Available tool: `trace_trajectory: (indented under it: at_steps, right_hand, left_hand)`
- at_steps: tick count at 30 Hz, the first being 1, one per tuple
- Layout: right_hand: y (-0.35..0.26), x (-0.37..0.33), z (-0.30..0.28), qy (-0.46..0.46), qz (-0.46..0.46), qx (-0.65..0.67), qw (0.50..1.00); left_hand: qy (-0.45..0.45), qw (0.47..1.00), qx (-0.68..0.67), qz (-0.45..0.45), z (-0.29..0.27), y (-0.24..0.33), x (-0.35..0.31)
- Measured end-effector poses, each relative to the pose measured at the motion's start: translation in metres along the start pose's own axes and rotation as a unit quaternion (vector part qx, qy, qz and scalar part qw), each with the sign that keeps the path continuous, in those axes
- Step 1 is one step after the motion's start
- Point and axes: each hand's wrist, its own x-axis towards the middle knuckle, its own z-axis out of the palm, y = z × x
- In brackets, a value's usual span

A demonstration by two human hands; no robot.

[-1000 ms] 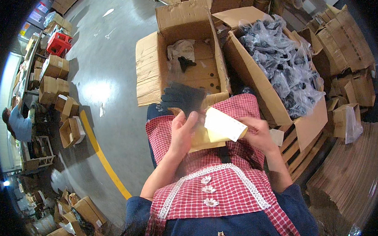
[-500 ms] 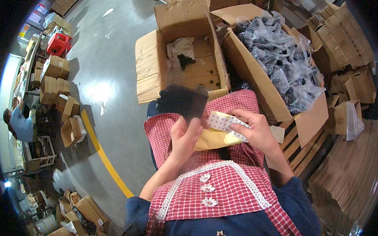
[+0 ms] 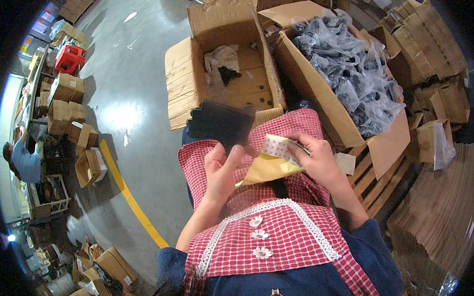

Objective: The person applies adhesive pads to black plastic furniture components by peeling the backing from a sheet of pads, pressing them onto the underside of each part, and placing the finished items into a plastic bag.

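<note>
Head view: black piece (image 3: 220, 124) beside the left hand (image 3: 221, 171), whose grip I cannot tell; above the apron (image 3: 260, 220), yellow paper (image 3: 268, 170) and a sticker sheet (image 3: 275, 146), likely light, bendy, best held by its edges, pinched in the right hand (image 3: 318, 159).

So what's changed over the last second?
The right hand has turned the label sheet: rows of grey marks show, not a mostly plain white face. The black piece by the left hand looks turned, its flat face showing. Nothing visibly let go; open carton and bagged parts unchanged.
</note>
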Motion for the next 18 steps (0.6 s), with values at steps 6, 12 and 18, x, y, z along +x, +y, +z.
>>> trace_trajectory:
  at_steps: [6, 12, 18]
  right_hand:
    - [-0.016, 0.002, 0.010, -0.023, 0.009, 0.106, 0.994]
    - [-0.009, 0.004, 0.012, -0.088, 0.053, 0.268, 0.958]
    - [-0.024, 0.004, 0.014, 0.021, -0.113, -0.089, 0.989]
  left_hand:
    - [-0.048, 0.996, 0.009, -0.072, 0.010, 0.009, -0.005]
    - [-0.038, 0.997, 0.013, -0.063, 0.005, 0.008, -0.004]
    - [-0.011, 0.996, 0.071, -0.055, 0.004, -0.001, -0.003]
